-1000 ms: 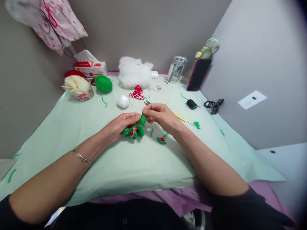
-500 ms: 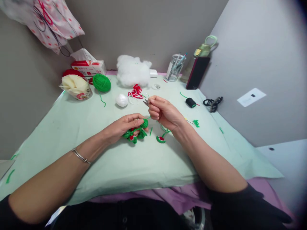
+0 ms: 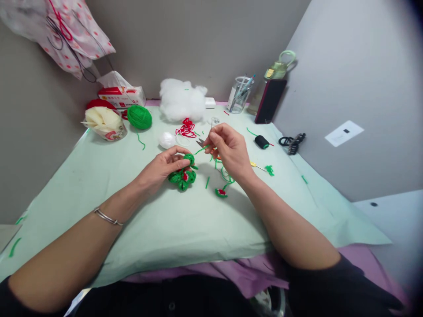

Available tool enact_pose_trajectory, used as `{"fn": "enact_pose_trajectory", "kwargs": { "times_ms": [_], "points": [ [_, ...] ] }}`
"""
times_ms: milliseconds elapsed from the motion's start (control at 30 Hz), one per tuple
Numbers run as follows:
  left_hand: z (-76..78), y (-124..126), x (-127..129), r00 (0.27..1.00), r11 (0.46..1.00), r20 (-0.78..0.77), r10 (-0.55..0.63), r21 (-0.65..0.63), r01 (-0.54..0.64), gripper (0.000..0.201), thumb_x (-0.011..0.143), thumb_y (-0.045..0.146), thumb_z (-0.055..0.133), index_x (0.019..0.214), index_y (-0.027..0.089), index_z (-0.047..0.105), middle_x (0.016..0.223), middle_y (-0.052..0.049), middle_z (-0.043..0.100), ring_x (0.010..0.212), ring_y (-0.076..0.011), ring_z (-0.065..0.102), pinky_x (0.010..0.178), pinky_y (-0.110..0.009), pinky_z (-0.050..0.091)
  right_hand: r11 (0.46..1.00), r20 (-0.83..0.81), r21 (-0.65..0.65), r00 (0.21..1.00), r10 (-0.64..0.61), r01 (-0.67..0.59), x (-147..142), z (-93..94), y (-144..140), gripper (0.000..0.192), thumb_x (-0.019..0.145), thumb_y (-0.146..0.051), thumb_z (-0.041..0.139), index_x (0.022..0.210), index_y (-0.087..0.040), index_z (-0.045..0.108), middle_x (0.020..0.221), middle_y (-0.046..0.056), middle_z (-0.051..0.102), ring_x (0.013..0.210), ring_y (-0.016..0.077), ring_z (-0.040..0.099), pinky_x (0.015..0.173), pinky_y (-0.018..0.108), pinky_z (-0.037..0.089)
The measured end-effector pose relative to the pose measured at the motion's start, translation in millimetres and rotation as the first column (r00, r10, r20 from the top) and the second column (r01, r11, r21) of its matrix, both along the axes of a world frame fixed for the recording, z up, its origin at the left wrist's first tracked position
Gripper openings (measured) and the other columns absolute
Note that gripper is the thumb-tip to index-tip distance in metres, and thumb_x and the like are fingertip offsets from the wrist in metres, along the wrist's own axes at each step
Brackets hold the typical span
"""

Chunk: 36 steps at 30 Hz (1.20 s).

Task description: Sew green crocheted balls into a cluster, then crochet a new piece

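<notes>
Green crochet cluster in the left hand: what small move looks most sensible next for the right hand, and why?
Probably draw the green strand further up and to the right until it is snug. The right hand pinches it just past the green crochet cluster, which the left hand grips, and loose loops of yarn hang below the right hand, so slack seems to remain.

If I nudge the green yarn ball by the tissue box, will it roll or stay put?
The green yarn ball looks round and sits free on the mint cloth, so it would likely roll. It probably squashes softly and weighs little. Its loose tail may drag and unwind.
</notes>
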<state>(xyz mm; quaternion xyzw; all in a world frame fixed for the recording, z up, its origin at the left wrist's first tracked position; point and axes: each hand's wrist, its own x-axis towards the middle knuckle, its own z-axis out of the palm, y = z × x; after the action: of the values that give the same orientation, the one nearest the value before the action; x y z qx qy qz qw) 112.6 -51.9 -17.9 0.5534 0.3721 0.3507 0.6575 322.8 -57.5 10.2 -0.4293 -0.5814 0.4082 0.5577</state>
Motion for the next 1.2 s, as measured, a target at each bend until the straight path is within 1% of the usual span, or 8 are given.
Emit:
{"fn": "enact_pose_trajectory", "kwargs": {
  "times_ms": [267,533,633,700,767,867,967,1200],
  "points": [
    [-4.4,1.9,0.6,0.999,0.997,-0.039,-0.02,0.08,0.024,0.03,0.084,0.039,0.08,0.105,0.023,0.066,0.081,-0.001,0.071,0.076,-0.0172,0.07,0.063,-0.027,0.053,0.999,-0.195,-0.039,0.98,-0.044,0.037,-0.9,4.0,-2.0,0.049,0.079,-0.065,0.076,0.086,-0.024,0.05,0.08,-0.003,0.063,0.062,0.0092,0.065,0.056,0.022,0.049],
    [-2.6,1.2,0.7,1.0,0.997,-0.03,-0.002,0.072,0.004,0.032,0.082,0.04,0.082,0.104,0.022,0.067,0.081,0.0,0.07,0.076,-0.017,0.07,0.063,-0.027,0.053,0.995,-0.222,-0.078,0.972,-0.08,0.064,3.5,4.0,1.8,0.051,0.077,-0.065,0.077,0.086,-0.024,0.049,0.08,-0.004,0.064,0.065,0.0097,0.069,0.06,0.021,0.052],
    [-1.4,1.1,0.1,1.0,0.999,-0.021,0.021,0.047,-0.02,0.034,0.081,0.04,0.083,0.105,0.022,0.067,0.082,-0.002,0.07,0.078,-0.0187,0.071,0.062,-0.027,0.054,0.995,-0.14,-0.101,0.99,0.003,-0.017,3.6,5.6,0.0,0.043,0.079,-0.059,0.077,0.085,-0.022,0.055,0.074,-0.003,0.064,0.062,0.0105,0.066,0.059,0.023,0.051],
    [-1.0,1.5,-0.5,0.999,0.999,0.005,0.047,0.019,-0.047,0.035,0.081,0.039,0.083,0.108,0.022,0.068,0.086,-0.003,0.072,0.08,-0.0191,0.071,0.064,-0.027,0.054,0.988,-0.023,-0.111,0.994,0.108,-0.11,2.8,5.5,-1.9,0.032,0.083,-0.049,0.076,0.084,-0.02,0.061,0.07,-0.002,0.064,0.06,0.0113,0.064,0.059,0.025,0.05],
    [-1.1,2.3,-1.1,0.997,0.997,0.042,0.071,0.006,-0.072,0.036,0.083,0.038,0.082,0.112,0.022,0.069,0.092,-0.003,0.073,0.082,-0.0181,0.071,0.067,-0.027,0.055,0.985,0.115,-0.093,0.981,0.157,-0.147,1.8,3.7,-3.6,0.02,0.085,-0.037,0.073,0.083,-0.018,0.065,0.072,0.0,0.065,0.06,0.0111,0.061,0.061,0.026,0.048],
    [-1.4,3.6,-1.9,0.992,0.995,0.081,0.096,0.01,-0.097,0.037,0.083,0.036,0.081,0.115,0.021,0.07,0.098,-0.004,0.073,0.082,-0.0168,0.071,0.07,-0.027,0.056,0.993,0.301,-0.008,0.947,0.115,-0.119,0.8,-1.0,-4.9,0.01,0.086,-0.028,0.07,0.084,-0.019,0.072,0.083,0.002,0.068,0.065,0.0116,0.058,0.065,0.029,0.046],
    [-1.1,4.2,-2.3,0.99,0.994,0.089,0.112,0.002,-0.112,0.038,0.083,0.035,0.082,0.115,0.019,0.071,0.097,-0.004,0.073,0.083,-0.0168,0.071,0.071,-0.026,0.056,0.993,0.441,0.05,0.894,0.077,-0.11,0.9,-4.4,-5.8,0.012,0.089,-0.028,0.068,0.088,-0.02,0.077,0.084,0.003,0.07,0.069,0.0136,0.054,0.067,0.03,0.042],
    [0.2,3.3,-1.7,0.988,0.992,0.092,0.125,-0.011,-0.125,0.037,0.084,0.033,0.081,0.116,0.018,0.07,0.095,-0.004,0.074,0.08,-0.015,0.07,0.069,-0.024,0.056,0.987,0.546,0.062,0.833,0.089,-0.146,1.3,-2.5,-9.4,0.016,0.092,-0.026,0.063,0.09,-0.02,0.078,0.088,0.004,0.072,0.071,0.0146,0.055,0.07,0.031,0.04]
  ]
}}
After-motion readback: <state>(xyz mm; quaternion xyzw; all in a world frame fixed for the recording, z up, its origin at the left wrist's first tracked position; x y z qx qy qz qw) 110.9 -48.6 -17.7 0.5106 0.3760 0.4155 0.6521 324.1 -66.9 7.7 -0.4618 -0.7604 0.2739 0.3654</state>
